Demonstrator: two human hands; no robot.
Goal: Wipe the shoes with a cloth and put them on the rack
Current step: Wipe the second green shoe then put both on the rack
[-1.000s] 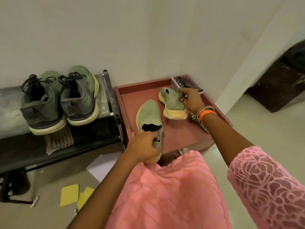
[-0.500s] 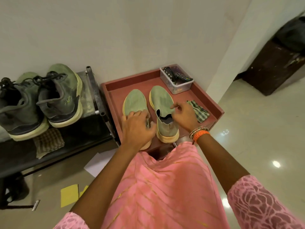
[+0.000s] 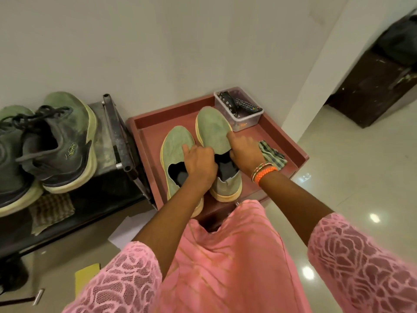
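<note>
White wall [image 3: 158, 41] behind, glossy pale tile floor [image 3: 349, 172] with light glare to the right. Dark wooden cabinet [image 3: 372, 86] far right past a wall corner. Dark metal rack [image 3: 67, 211] at left against the wall, tube frame, dusty top shelf. Two big grey-green lace-up sneakers [image 3: 61, 145] sit on the top shelf, thick pale soles, toes to the wall. Checked rag [image 3: 52, 208] hangs on the shelf under them. Red-brown tray [image 3: 293, 150] with low raised rim just right of the rack, nearly touching its frame. Two green suede-like slip-ons inside the tray, yellow soles, side by side and touching, toes to the wall: left shoe [image 3: 177, 141], right shoe [image 3: 213, 129]. Left hand [image 3: 199, 163] rests over the gap between them, fingers curled at the left shoe's collar, seems to be gripping it; exact hold unclear. Right hand [image 3: 244, 152] grips the right shoe's collar, fingers curled, index on the upper. Orange bangles on that wrist. Small checked cloth [image 3: 273, 154] crumpled in the tray just right of the right hand, near the rim. Clear plastic box [image 3: 243, 118] in the tray's back right corner, holds a remote. Free tray room only at back left. White paper [image 3: 126, 231] and yellow notes [image 3: 86, 279] on the floor below. Pink dress, lace sleeves in the foreground.
</note>
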